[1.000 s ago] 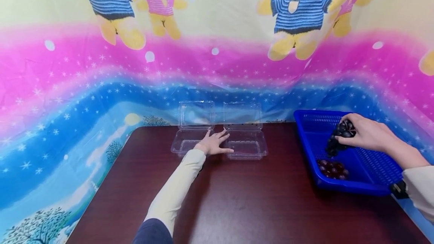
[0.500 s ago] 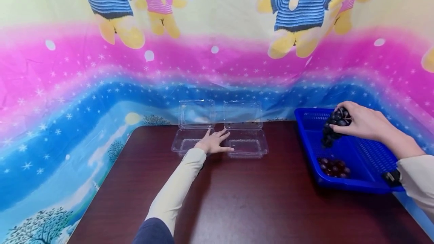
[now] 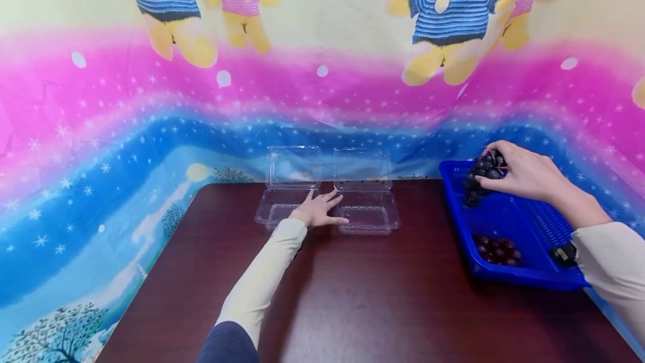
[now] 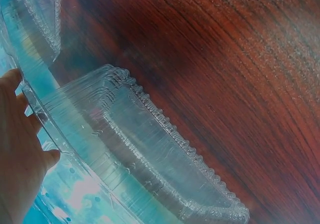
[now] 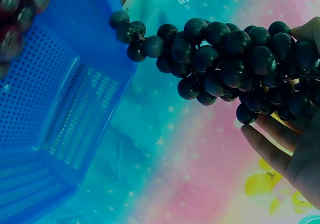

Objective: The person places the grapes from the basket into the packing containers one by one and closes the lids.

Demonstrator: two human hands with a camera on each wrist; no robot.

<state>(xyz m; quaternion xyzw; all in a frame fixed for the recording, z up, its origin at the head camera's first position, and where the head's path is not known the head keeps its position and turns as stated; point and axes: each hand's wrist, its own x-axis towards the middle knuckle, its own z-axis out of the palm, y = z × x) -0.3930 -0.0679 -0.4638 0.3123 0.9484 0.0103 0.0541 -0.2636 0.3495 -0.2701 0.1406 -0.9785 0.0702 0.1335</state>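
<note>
My right hand (image 3: 529, 172) grips a bunch of dark grapes (image 3: 485, 171) near its stem end, above the far left part of the blue basket (image 3: 466, 240). In the right wrist view the black bunch (image 5: 220, 54) hangs from between thumb and fingers. Red grapes (image 3: 498, 251) lie in the basket's near left corner. My left hand (image 3: 318, 212) lies with fingers spread across the inner edges of two clear plastic clamshell boxes, the left box (image 3: 279, 206) and the right box (image 3: 368, 210). Both lids stand raised. The left wrist view shows fingers touching a box rim (image 4: 55, 134).
A dark brown wooden table (image 3: 363, 296) carries the boxes and basket. Behind it hangs a printed cloth backdrop (image 3: 322, 99) with bears and snowflakes. A black wrist device (image 3: 564, 255) sits at the right sleeve, close over the basket's right side.
My right hand has moved left and slightly up, carrying the dark grapes toward the basket's far left rim. The left hand has stayed in place on the boxes.
</note>
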